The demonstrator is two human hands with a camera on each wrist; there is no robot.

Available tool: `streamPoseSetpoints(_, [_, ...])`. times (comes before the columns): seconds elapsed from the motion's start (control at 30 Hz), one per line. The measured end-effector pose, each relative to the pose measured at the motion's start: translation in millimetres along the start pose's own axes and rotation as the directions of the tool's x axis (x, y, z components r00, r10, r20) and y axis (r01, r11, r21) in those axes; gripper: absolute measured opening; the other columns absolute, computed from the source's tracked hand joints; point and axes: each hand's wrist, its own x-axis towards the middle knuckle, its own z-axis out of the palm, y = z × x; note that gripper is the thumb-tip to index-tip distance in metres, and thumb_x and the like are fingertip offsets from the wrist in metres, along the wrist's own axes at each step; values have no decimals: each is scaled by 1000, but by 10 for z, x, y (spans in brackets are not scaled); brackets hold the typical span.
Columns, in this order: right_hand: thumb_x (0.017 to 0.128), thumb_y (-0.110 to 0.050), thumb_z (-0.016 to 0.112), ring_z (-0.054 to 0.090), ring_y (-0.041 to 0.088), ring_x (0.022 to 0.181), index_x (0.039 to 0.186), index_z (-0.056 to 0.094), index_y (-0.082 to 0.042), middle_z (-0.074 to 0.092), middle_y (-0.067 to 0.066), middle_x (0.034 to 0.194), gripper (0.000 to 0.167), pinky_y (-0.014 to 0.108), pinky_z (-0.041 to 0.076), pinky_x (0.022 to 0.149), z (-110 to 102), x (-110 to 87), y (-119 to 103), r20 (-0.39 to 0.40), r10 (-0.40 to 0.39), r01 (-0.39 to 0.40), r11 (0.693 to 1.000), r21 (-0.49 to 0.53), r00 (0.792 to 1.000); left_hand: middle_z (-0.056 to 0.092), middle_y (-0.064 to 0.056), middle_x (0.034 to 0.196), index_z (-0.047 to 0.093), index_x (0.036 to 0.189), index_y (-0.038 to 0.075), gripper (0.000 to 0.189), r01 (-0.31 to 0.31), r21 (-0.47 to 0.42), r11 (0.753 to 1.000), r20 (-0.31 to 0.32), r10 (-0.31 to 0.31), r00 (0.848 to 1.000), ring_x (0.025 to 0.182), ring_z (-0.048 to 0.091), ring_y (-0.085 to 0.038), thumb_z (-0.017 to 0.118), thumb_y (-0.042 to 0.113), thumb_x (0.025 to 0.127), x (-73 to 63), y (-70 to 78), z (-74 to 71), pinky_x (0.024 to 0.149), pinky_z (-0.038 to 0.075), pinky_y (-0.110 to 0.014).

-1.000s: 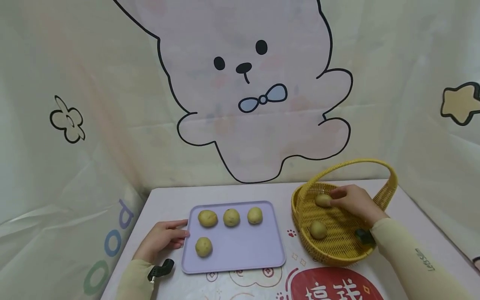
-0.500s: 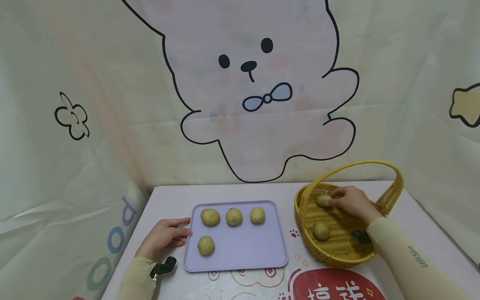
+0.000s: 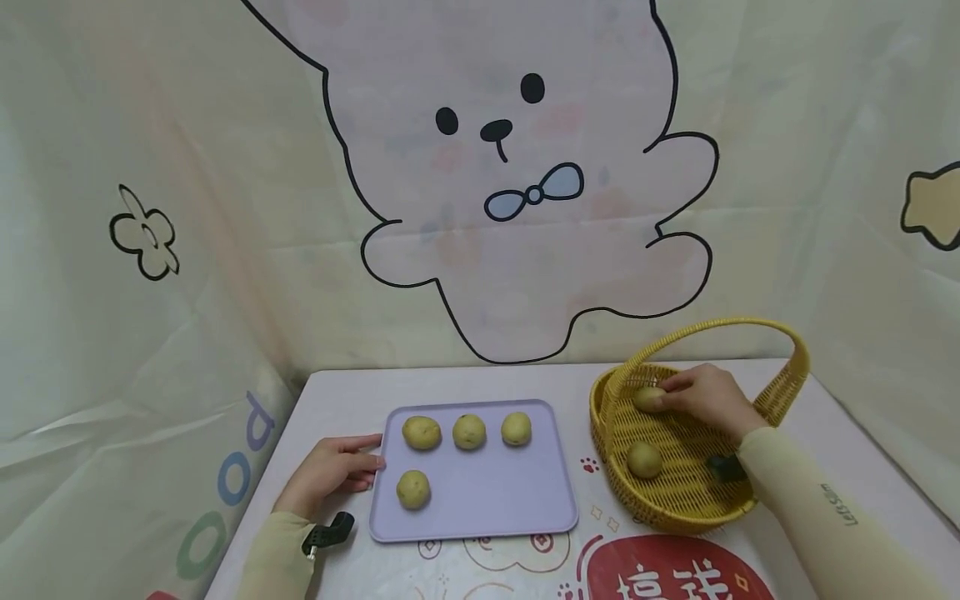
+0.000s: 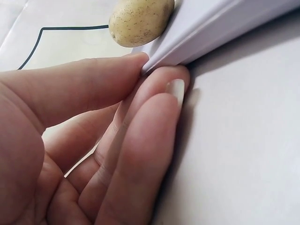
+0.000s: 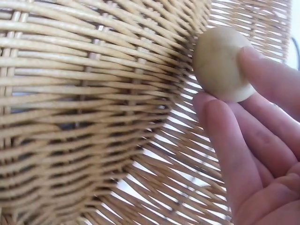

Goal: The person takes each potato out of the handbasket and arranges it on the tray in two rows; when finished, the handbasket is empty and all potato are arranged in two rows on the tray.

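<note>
My right hand (image 3: 708, 400) reaches into the yellow wicker basket (image 3: 675, 521) and holds a small potato (image 5: 220, 65) between thumb and fingers, near the far side wall. A second potato (image 3: 644, 460) lies on the basket's floor, closer to me. On the left, my left hand (image 3: 333, 471) pinches the edge of the lilac tray (image 3: 495, 492) with thumb and fingertips. Three potatoes line the tray's far side, the leftmost potato (image 3: 422, 433) being the longest. One more potato (image 3: 413, 489) sits at its near left; a potato (image 4: 140, 21) shows past the rim in the left wrist view.
The basket's tall handle (image 3: 720, 322) arches over my right hand. A white printed cloth with a red patch (image 3: 675, 567) covers the table. Behind stands a curtain (image 3: 510, 267) with a cartoon bear. Dark straps with camera mounts (image 3: 328, 533) sit on the wrists.
The head view has shifted slightly, so everything appears a little further right. Both hands stay at the same places, the right on the potato in the basket, the left on the tray's edge.
</note>
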Motion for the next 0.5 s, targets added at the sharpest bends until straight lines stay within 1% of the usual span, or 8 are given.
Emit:
streamPoseSetpoints(0.13, [95,-43,83,67,43,123,123,82,-8,79,17,126,45,58,55,97,-91,-108,-89,-11,3,-3,1000,4,1000,73,0,79,62,150,1,66,3,-6,1000,-5,-3,1000,67,69,-8,86,14,90,-3,-9,-12,66,63,-23])
streamPoseSetpoints(0.23, [97,-45,81,69,42,121,126,81,-10,80,15,124,46,60,56,96,-158,-232,-172,-17,4,-4,1000,-1,1000,73,0,79,61,151,0,66,1,-10,1000,-2,-1,1000,67,68,-7,85,13,90,-11,-8,-25,65,62,-22])
streamPoseSetpoints(0.4, [98,-44,79,70,46,122,131,78,-9,81,15,120,48,67,56,98,-242,-533,-288,-34,-10,10,1000,6,999,74,1,80,60,152,0,67,0,-9,1000,13,0,1000,66,69,-7,85,14,92,-12,2,-21,67,63,-23])
streamPoseSetpoints(0.5, [98,-44,80,71,46,121,129,79,-8,81,15,119,48,67,57,98,-269,-729,-343,-54,-22,22,1000,3,998,73,1,79,60,152,1,67,2,-6,1000,17,-2,1000,66,69,-7,85,15,92,-1,14,-3,67,63,-24])
